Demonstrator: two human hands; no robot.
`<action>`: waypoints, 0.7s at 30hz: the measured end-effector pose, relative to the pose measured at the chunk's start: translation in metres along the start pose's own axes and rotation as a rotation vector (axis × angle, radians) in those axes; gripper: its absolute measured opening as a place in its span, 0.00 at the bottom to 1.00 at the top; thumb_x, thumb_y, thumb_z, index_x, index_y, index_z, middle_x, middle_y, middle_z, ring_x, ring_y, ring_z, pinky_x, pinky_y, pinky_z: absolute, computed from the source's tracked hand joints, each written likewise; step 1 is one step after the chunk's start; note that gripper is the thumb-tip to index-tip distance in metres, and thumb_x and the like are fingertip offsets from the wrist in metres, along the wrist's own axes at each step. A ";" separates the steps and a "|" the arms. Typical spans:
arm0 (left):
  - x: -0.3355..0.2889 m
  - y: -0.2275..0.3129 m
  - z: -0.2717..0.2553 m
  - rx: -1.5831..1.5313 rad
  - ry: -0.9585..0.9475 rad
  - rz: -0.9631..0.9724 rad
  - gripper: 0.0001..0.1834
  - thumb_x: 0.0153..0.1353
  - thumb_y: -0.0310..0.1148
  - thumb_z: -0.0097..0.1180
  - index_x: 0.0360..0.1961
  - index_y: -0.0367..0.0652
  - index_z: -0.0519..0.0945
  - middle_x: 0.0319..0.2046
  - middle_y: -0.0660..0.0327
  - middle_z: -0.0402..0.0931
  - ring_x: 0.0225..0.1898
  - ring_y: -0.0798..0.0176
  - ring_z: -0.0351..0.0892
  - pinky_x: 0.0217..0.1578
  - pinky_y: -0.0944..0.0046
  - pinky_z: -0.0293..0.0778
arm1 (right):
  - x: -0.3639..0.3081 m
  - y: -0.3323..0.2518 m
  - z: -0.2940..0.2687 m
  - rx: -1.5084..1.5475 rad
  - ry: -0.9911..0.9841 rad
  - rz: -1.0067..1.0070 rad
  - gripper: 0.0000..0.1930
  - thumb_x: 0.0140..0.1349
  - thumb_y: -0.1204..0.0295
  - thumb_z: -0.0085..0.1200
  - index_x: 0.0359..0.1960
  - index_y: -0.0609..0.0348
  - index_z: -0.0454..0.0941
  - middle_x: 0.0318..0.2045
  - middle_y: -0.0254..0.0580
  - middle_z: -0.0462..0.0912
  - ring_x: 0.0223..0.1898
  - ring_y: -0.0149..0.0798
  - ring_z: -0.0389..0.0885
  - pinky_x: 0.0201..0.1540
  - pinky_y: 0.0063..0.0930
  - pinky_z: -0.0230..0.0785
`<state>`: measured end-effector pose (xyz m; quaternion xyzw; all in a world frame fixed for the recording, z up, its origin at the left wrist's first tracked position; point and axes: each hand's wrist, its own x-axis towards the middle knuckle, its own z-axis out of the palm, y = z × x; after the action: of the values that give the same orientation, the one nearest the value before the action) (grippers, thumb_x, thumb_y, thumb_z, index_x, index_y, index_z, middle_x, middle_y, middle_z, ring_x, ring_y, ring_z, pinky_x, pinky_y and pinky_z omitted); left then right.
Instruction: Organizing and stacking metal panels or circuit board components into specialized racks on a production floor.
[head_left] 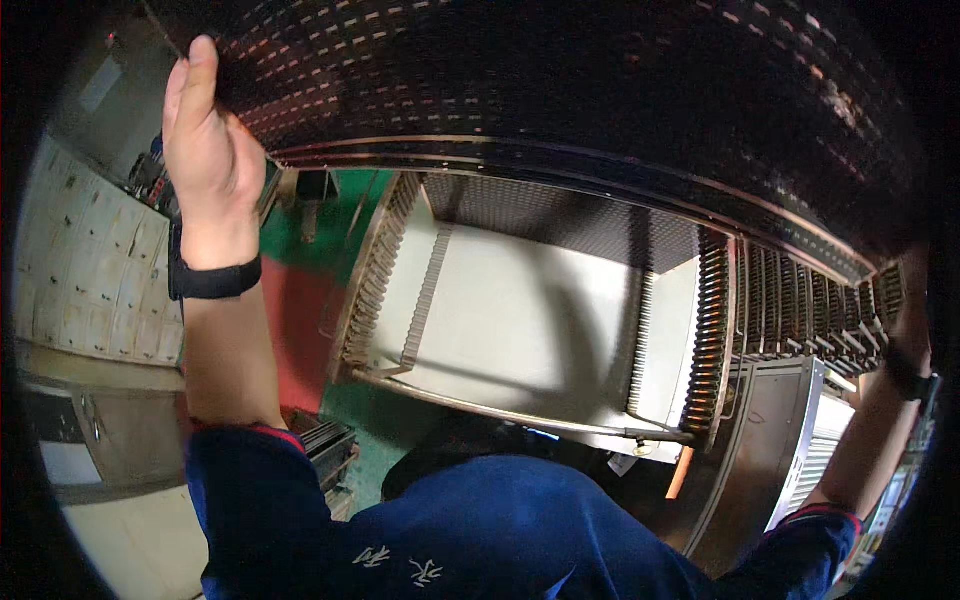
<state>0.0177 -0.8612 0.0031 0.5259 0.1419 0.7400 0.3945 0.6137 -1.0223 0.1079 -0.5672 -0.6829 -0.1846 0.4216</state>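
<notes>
A large black tray (560, 90) with rows of small slots or pale marks spans the upper part of the view, its near rim close to me. My left hand (212, 150) is closed on the tray's left edge, thumb up, with its other fingers partly hidden. At the far right my right hand (908, 285) reaches up to the tray's right corner; deep shadow hides its fingers. Beneath the tray stands a rack (530, 408) with a white base and comb-like toothed sides.
To the right are another pronged rack (800, 300) and a metal cabinet (765, 430). Pale lockers (95, 260) line the left side. A dark slatted metal piece (325, 450) sits near my left elbow. The floor (300, 315) is green and red.
</notes>
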 end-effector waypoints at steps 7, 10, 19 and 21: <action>-0.008 -0.016 0.000 0.051 0.152 -0.043 0.11 0.76 0.35 0.53 0.51 0.40 0.77 0.50 0.57 0.82 0.52 0.59 0.82 0.58 0.56 0.76 | -0.065 0.019 0.043 0.459 -0.120 0.419 0.33 0.76 0.72 0.50 0.77 0.63 0.51 0.72 0.48 0.66 0.69 0.41 0.70 0.70 0.37 0.66; -0.007 -0.032 0.009 0.054 0.170 -0.048 0.12 0.76 0.35 0.53 0.51 0.39 0.77 0.50 0.58 0.81 0.53 0.60 0.82 0.58 0.56 0.76 | -0.080 0.051 0.022 0.223 -0.199 0.367 0.35 0.74 0.76 0.51 0.78 0.62 0.49 0.73 0.50 0.63 0.70 0.42 0.69 0.69 0.35 0.67; 0.001 -0.063 0.028 -0.020 0.060 -0.117 0.13 0.78 0.37 0.50 0.54 0.41 0.76 0.51 0.58 0.80 0.53 0.60 0.81 0.59 0.54 0.76 | -0.106 0.159 -0.071 0.375 -0.166 0.498 0.23 0.74 0.75 0.52 0.70 0.60 0.70 0.62 0.52 0.78 0.62 0.40 0.79 0.68 0.34 0.72; -0.002 -0.072 0.025 -0.031 0.037 -0.132 0.12 0.77 0.37 0.52 0.54 0.41 0.74 0.51 0.59 0.79 0.53 0.61 0.80 0.59 0.55 0.76 | -0.106 0.136 -0.051 0.532 -0.078 0.610 0.20 0.75 0.74 0.51 0.67 0.62 0.74 0.60 0.49 0.80 0.61 0.39 0.79 0.69 0.32 0.69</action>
<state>0.0720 -0.8210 -0.0332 0.4957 0.1719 0.7241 0.4477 0.7590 -1.0853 0.0233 -0.6215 -0.5226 0.1536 0.5631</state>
